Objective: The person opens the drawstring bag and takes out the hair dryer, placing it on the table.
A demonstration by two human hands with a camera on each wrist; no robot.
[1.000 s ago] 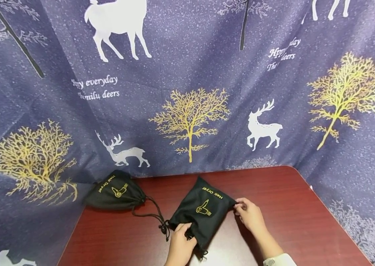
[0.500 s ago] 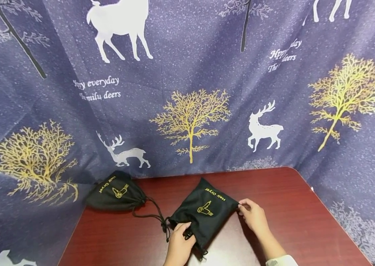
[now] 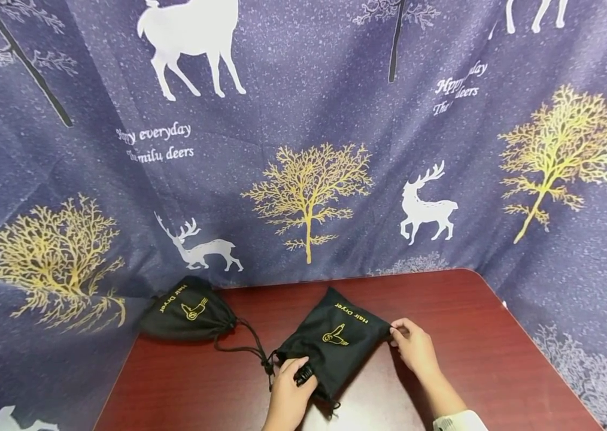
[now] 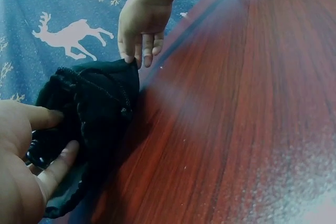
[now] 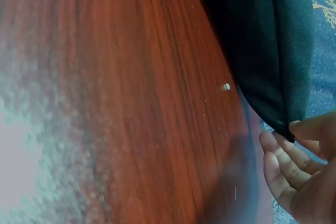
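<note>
A black drawstring bag (image 3: 336, 341) with yellow "Hair Dryer" print lies slanted on the table, its mouth toward me. My left hand (image 3: 288, 392) is at the mouth and grips a black, ridged thing (image 3: 304, 373) that shows in the opening; the rest of it is hidden inside the cloth. In the left wrist view, the thumb and a finger (image 4: 62, 162) reach into the mouth around it. My right hand (image 3: 415, 348) pinches the bag's far right corner between thumb and fingertips, also seen in the right wrist view, where the cloth (image 5: 273, 51) is stretched taut.
A second black drawstring bag (image 3: 187, 311), full-looking and cinched, lies at the table's back left, its cord (image 3: 246, 347) trailing toward the first bag. A purple curtain (image 3: 336, 120) with deer and trees hangs behind the reddish wooden table (image 3: 201, 389).
My right hand has moved slightly right, drawing the bag's corner with it. More of the black ridged thing shows at the mouth beside my left hand, which stays nearly in place.
</note>
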